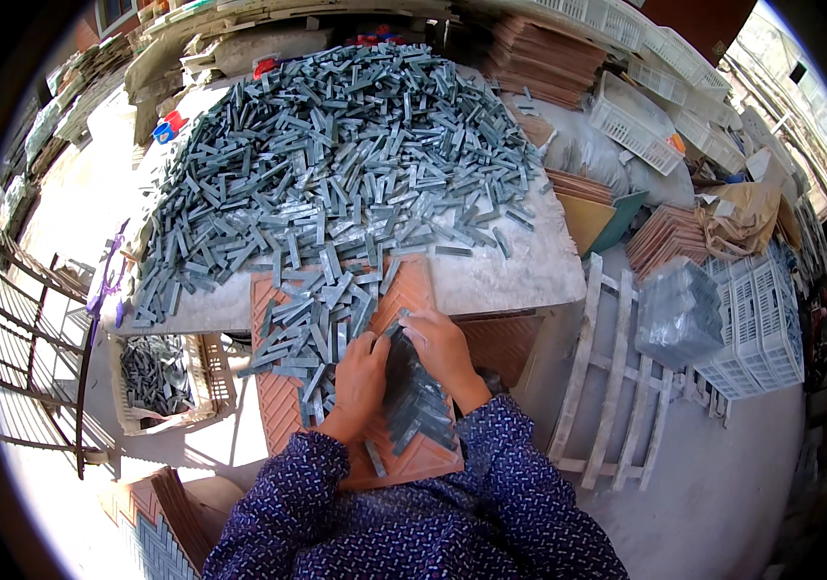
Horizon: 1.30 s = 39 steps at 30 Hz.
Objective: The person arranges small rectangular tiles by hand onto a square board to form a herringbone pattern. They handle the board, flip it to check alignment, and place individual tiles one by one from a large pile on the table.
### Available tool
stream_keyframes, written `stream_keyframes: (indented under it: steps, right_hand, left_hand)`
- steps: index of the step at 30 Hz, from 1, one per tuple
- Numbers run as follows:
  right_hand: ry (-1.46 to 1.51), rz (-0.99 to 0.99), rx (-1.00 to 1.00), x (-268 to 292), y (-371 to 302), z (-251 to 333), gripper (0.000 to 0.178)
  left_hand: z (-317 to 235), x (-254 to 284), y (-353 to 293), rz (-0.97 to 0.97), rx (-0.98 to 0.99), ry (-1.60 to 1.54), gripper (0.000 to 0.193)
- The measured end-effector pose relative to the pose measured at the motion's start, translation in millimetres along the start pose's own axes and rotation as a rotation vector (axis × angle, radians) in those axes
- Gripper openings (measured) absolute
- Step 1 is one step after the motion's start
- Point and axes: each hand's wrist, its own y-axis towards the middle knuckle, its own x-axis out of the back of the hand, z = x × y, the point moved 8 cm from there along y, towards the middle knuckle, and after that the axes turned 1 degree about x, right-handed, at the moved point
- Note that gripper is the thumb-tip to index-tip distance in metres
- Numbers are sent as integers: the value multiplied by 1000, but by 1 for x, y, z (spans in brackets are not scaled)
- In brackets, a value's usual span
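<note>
An orange tray with herringbone grooves [285, 420] lies in front of me, overlapping the near edge of a table. Grey stone strips [418, 411] sit in a herringbone pattern on its right part. A heap of loose strips [312, 319] covers its upper left. My left hand [362, 375] rests over the tray's middle, fingers curled together beside the laid strips; what they hold, if anything, is hidden. Just to its right, my right hand [444, 353] reaches over the laid strips, with thumb and fingertips pinched on the end of a small grey strip.
A large pile of grey strips [336, 155] covers most of the pale table [539, 261]. Below left stands a crate of strips [212, 382]. A wooden pallet [617, 372], plastic-wrapped bundle [677, 314] and white crates [757, 324] stand right. Trays [177, 512] lean lower left, near a metal rack [80, 387].
</note>
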Motion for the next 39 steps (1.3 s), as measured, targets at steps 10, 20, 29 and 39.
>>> stream_keyframes:
  steps: [10, 20, 29, 39]
  right_hand:
    - [-207, 165, 21, -24, 25, -7, 4]
    - [-48, 287, 112, -37, 42, 17, 18]
    - [-7, 164, -51, 1, 60, -7, 18]
    - [-57, 341, -165, -8, 46, -36, 18]
  left_hand:
    - [8, -13, 5, 26, -23, -41, 22]
    - [6, 2, -7, 10, -95, -66, 27]
    - [16, 35, -12, -71, -144, -44, 28]
    - [37, 33, 0, -166, 40, 33, 34]
